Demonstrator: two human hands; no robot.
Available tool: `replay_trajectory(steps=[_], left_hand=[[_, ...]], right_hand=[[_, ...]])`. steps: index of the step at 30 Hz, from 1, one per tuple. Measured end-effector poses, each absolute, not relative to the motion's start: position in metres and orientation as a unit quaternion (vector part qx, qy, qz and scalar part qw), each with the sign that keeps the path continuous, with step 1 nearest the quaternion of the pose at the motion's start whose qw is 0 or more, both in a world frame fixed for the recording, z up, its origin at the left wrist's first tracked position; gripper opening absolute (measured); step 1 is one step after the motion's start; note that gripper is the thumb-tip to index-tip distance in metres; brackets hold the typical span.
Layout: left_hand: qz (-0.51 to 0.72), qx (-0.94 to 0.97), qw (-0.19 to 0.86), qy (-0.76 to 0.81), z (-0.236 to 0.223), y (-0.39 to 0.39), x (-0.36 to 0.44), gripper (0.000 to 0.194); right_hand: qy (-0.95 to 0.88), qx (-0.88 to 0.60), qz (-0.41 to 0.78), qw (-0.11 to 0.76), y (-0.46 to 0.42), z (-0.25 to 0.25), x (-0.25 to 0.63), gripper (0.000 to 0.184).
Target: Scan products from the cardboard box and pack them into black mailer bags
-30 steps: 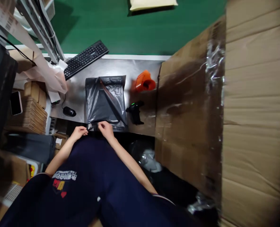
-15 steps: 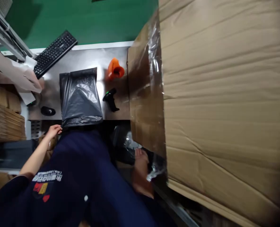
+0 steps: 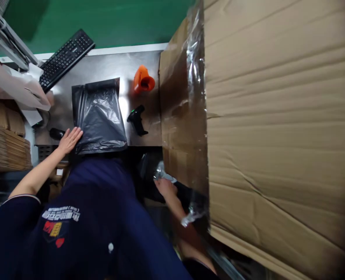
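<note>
The left hand (image 3: 70, 140) is lying open and palm down, its fingers a little spread and gripping nothing; it is pressing on the near-left edge of a dark plastic bag (image 3: 101, 116), at the bag's eight o'clock. The bag is resting flat on the metal worktop (image 3: 102, 64), its lower edge running along the worktop's near edge. The right hand (image 3: 166, 188) is reaching below the worktop, at four o'clock from the bag, with its fingers meeting some crumpled clear plastic (image 3: 160, 171); whether it is gripping any of it, I cannot tell.

Taking the bag as the clock's centre, a black mouse (image 3: 56, 133) is sitting at eight to nine o'clock, just beside the left fingertips. A black keyboard (image 3: 67, 58) is lying slantwise at eleven, an orange holder (image 3: 143, 79) is standing at two, and a black scanner (image 3: 136, 120) is resting at three. Farther out at three, a large cardboard box (image 3: 180, 116) is bordering the worktop. Stacked cardboard (image 3: 11, 149) is filling the space between eight and nine.
</note>
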State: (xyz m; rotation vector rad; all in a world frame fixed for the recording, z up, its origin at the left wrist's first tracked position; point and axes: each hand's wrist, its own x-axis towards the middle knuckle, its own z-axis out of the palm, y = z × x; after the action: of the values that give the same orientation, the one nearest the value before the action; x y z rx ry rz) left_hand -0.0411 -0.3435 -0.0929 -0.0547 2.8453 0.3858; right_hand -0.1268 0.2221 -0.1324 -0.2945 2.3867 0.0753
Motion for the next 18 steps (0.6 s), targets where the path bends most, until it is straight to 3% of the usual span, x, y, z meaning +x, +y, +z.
replay_trajectory(steps=[2, 6, 8, 14, 18], left_hand=[[0.119, 0.012, 0.147, 0.982, -0.102, -0.347, -0.048, 0.066], [0.095, 0.052, 0.158, 0.981, -0.111, -0.353, -0.048, 0.074], [0.086, 0.057, 0.165, 0.981, -0.111, -0.356, -0.047, 0.077], [0.069, 0.080, 0.204, 0.973, -0.108, -0.366, -0.054, 0.082], [0.092, 0.097, 0.253, 0.958, -0.105, -0.375, -0.058, 0.084]], right_hand=[[0.931, -0.200, -0.010, 0.304, 0.186, -0.144, -0.149, 0.033], [0.913, -0.386, -0.107, 0.075, 0.112, -0.157, -0.214, 0.051], [0.887, -0.446, -0.115, 0.032, 0.078, -0.164, -0.250, 0.055], [0.778, -0.611, -0.122, 0.079, 0.008, -0.184, -0.313, 0.069], [0.711, -0.665, -0.154, 0.167, 0.000, -0.191, -0.315, 0.072]])
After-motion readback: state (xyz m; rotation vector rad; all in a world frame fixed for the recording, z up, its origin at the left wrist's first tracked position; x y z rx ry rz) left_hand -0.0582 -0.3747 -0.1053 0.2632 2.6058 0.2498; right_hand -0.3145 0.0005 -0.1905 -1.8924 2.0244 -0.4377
